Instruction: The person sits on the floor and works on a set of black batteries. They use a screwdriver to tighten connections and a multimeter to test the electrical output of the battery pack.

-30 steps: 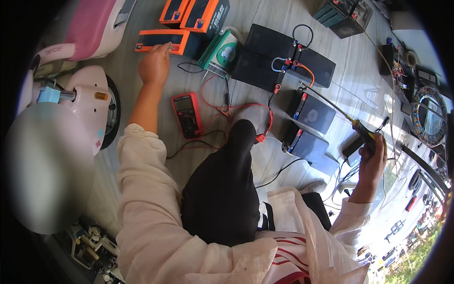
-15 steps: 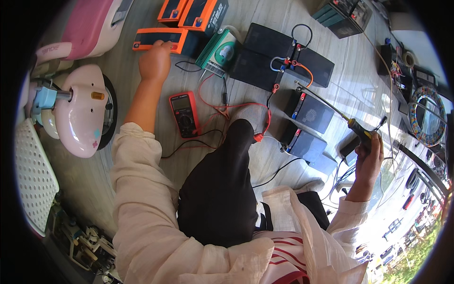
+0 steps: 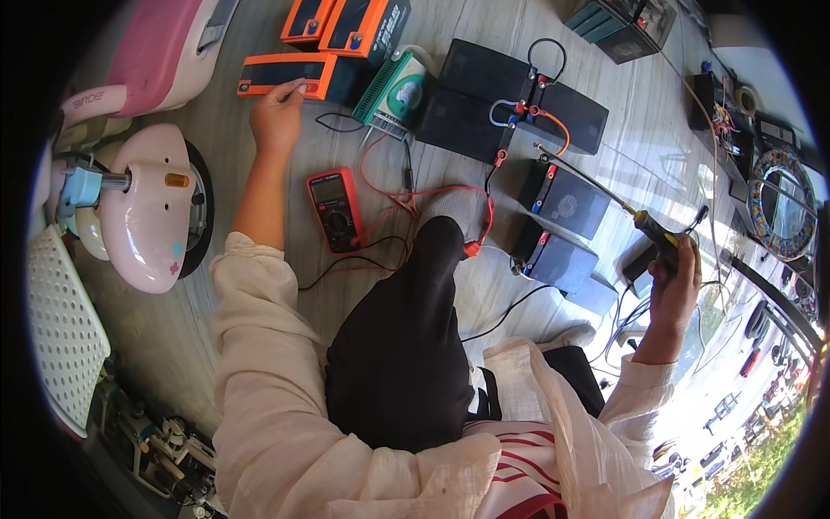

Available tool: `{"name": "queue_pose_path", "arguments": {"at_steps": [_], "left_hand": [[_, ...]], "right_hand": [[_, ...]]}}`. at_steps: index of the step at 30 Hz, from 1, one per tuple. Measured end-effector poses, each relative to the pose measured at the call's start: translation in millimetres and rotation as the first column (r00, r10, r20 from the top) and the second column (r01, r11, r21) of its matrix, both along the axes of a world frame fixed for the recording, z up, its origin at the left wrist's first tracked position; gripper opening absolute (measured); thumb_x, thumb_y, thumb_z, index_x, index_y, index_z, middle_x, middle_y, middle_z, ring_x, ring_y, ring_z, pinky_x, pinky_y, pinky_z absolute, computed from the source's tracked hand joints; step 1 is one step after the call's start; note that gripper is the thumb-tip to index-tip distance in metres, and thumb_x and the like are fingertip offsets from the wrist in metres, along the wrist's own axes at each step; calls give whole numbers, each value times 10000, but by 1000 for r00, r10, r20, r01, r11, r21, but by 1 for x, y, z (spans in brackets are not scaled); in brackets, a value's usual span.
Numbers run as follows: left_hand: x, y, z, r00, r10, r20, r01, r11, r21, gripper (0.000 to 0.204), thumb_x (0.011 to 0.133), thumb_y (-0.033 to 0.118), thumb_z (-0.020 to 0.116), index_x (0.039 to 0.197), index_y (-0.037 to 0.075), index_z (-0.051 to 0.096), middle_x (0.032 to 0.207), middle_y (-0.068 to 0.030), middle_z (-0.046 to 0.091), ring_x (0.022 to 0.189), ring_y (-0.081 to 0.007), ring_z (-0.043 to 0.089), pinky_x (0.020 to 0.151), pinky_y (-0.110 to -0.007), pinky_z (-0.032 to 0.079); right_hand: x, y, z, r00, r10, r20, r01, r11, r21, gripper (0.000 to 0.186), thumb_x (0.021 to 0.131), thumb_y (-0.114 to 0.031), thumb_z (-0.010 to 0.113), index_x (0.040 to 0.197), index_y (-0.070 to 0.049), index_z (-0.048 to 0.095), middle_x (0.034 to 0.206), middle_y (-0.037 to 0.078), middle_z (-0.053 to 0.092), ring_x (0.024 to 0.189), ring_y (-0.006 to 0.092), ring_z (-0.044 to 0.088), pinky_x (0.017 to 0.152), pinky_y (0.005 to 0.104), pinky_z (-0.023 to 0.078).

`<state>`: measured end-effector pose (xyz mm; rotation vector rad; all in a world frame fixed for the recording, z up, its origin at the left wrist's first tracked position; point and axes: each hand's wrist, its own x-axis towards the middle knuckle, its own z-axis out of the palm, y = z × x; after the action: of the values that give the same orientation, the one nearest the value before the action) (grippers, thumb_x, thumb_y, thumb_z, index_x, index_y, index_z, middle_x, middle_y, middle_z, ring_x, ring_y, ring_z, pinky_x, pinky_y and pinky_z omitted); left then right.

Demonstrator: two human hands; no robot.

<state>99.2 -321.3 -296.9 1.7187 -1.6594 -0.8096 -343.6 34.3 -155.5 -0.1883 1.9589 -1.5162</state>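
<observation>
My left hand (image 3: 276,119) is at the near edge of an orange-and-black battery (image 3: 282,71), fingertips pinched together beside its right-hand terminal. Whether a small part sits between those fingertips is too small to tell. In my right hand (image 3: 676,285) is a long screwdriver (image 3: 654,228) with a black-and-yellow handle, its shaft slanting up and left over a dark battery (image 3: 571,201). Between my arms lies a red multimeter (image 3: 335,210) with red and black leads. A green-and-white charger (image 3: 399,95) stands right of the orange batteries, next to large black batteries (image 3: 469,118) joined by cables.
My foot (image 3: 452,208) rests among the red and black wires. A pink-and-white wheeled item (image 3: 149,208) and a perforated white basket (image 3: 65,320) stand at the left. More dark batteries (image 3: 621,30) are at the far right, with loose cables (image 3: 624,322) near my right wrist.
My left hand has turned and drawn back slightly toward me, so the battery's terminal area shows more. My right hand still holds the screwdriver in nearly the same place.
</observation>
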Motion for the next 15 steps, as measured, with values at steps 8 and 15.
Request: {"name": "queue_pose_path", "arguments": {"at_steps": [8,15], "left_hand": [[-2,5,8,995,-17,99,21,999,-39,171,865,194,684,982,88,749,934,-93,729,852,-159,686,776,-262,504],[-2,8,-5,989,22,145,13,971,-239,165,830,214,716,939,96,755,895,-94,715,885,-211,675,803,-304,507]], "right_hand": [[1,-1,0,1000,-2,4,2,1000,-3,227,960,-274,571,1003,-52,592,675,-25,512,480,41,386,510,202,400],[-1,0,-1,1000,15,8,-15,1000,-18,219,957,-259,575,1006,-47,592,702,-11,528,500,50,401,480,197,343]]}}
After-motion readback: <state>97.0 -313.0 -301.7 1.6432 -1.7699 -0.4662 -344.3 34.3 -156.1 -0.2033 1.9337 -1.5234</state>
